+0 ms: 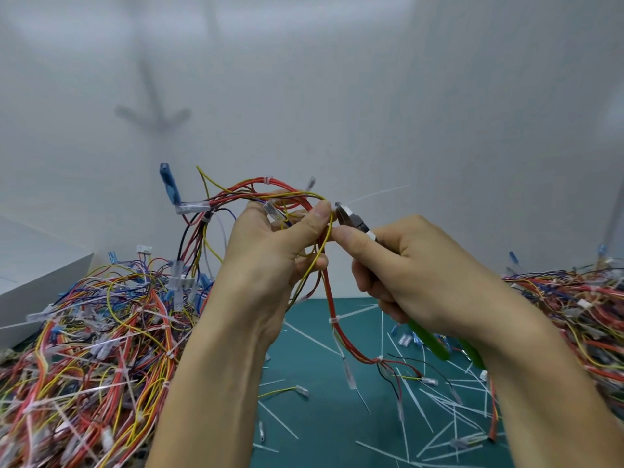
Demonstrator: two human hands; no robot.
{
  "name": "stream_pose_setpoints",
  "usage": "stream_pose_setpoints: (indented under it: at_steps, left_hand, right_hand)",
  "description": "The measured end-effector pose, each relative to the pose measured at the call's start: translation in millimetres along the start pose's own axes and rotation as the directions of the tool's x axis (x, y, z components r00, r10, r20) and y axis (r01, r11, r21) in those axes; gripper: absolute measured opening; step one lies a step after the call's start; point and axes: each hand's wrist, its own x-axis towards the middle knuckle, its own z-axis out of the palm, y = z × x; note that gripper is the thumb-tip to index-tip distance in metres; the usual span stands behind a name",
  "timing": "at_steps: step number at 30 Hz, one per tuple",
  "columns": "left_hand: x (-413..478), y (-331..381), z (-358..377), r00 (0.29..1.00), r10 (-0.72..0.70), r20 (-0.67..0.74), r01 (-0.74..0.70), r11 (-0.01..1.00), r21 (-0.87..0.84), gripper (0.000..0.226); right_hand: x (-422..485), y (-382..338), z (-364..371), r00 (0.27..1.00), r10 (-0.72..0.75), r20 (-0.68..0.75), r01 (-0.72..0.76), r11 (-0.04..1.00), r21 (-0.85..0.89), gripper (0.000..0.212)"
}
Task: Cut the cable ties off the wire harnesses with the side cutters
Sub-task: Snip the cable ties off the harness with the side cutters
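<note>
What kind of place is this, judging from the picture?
Probably a wire-harness rework bench: heaps of multicoloured wire harnesses on a green cutting mat, strewn with cut white cable ties.

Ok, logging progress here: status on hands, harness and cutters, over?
Left hand grips the raised harness. Right hand holds side cutters, tips beside the left thumb. Cable tie lower down uncut. Yellow wire runs close to the tips.

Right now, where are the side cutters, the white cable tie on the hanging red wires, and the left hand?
side cutters (355,220): head view, on the metal cutting head.
cable tie (332,321): head view, on its white locking head.
left hand (270,255): head view, on the back of the hand.
</note>
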Motion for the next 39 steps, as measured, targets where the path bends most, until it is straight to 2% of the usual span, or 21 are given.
stream_pose_setpoints:
  at_steps: [3,7,10,12,18,19,23,27,29,32,35,39]
  left_hand:
    - [-1,1,-1,1.000,-0.001,0.000,0.001,1.000,-0.004,0.021]
    - [-1,3,-1,1.000,-0.006,0.010,0.007,1.000,-0.014,0.028]
    - [-2,3,-1,1.000,0.001,0.018,-0.001,1.000,-0.011,0.035]
    - [-2,3,-1,1.000,0.012,0.019,-0.012,1.000,-0.011,0.031]
    - [-1,1,-2,0.998,-0.028,0.053,0.030,0.999,-0.044,0.012]
    - [-1,2,-3,0.998,-0.040,0.054,0.042,0.998,-0.041,0.007]
    - [0,7,-5,0.997,-0.061,0.055,0.061,0.998,0.003,0.014]
    - [-1,14,-6,0.990,-0.120,0.077,0.123,0.992,-0.027,0.059]
    - [-2,16,-6,0.985,-0.148,0.084,0.153,0.987,-0.057,0.061]
    - [-2,14,-6,0.973,-0.188,0.132,0.207,0.968,-0.143,0.042]
    - [-4,14,-5,0.958,-0.219,0.184,0.262,0.929,-0.262,0.040]
    - [-3,12,-3,0.955,-0.260,0.141,0.291,0.913,-0.287,0.042]
  right_hand:
    - [0,1,1,1.000,-0.004,0.006,0.004,1.000,0.023,0.061]
    - [0,2,2,1.000,-0.001,0.027,-0.001,0.998,0.066,0.061]
    - [0,1,5,0.997,0.029,0.069,-0.042,0.981,0.189,0.060]
    - [0,-1,7,0.996,0.049,0.079,-0.068,0.962,0.265,0.059]
    - [4,-3,8,0.993,0.108,-0.049,-0.071,0.872,0.484,0.048]
    - [4,-2,7,0.991,0.116,-0.071,-0.068,0.873,0.483,0.044]
    - [4,4,5,0.986,0.123,-0.116,-0.065,0.908,0.414,0.023]
    - [4,2,9,0.988,0.116,-0.103,-0.068,0.921,0.383,0.007]
    - [3,1,9,0.991,0.112,-0.073,-0.075,0.920,0.384,0.009]
    - [2,0,8,0.996,0.089,-0.019,-0.075,0.920,0.385,0.014]
    - [2,2,5,0.998,0.061,0.033,-0.069,0.924,0.377,0.007]
    - [-1,1,3,0.987,0.070,0.147,-0.118,0.931,0.346,0.033]
